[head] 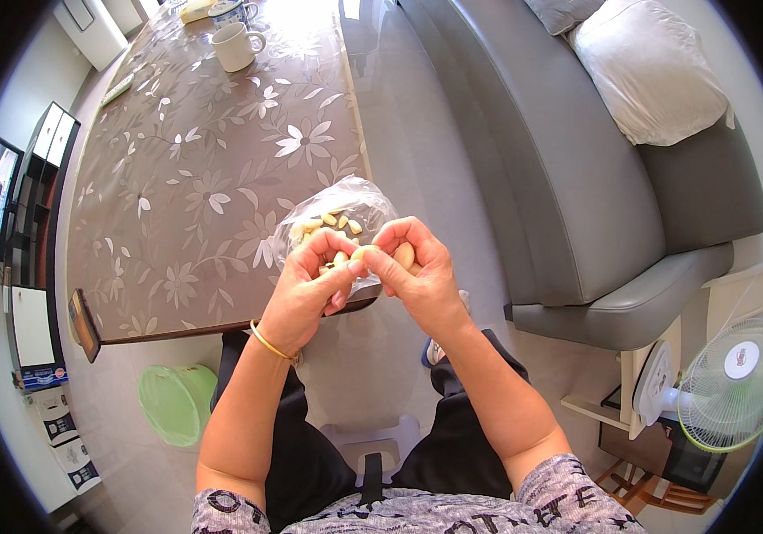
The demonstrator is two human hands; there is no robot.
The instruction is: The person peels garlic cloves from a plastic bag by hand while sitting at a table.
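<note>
At the near corner of the table, a clear plastic bag lies spread out with several pale cloves on it, which look like garlic. Above its near edge my two hands meet at the fingertips. A yellowish clove is pinched between my left hand and my right hand. More cloves rest in the curled fingers of the right hand. Pale pieces also show by the left fingers; whether they are held or lie behind is unclear. A gold bangle circles the left wrist.
A floral-covered table extends ahead, bearing a white mug, a patterned cup and a remote control. Below its near edge stands a green-lined bin. A grey sofa and a fan are on the right.
</note>
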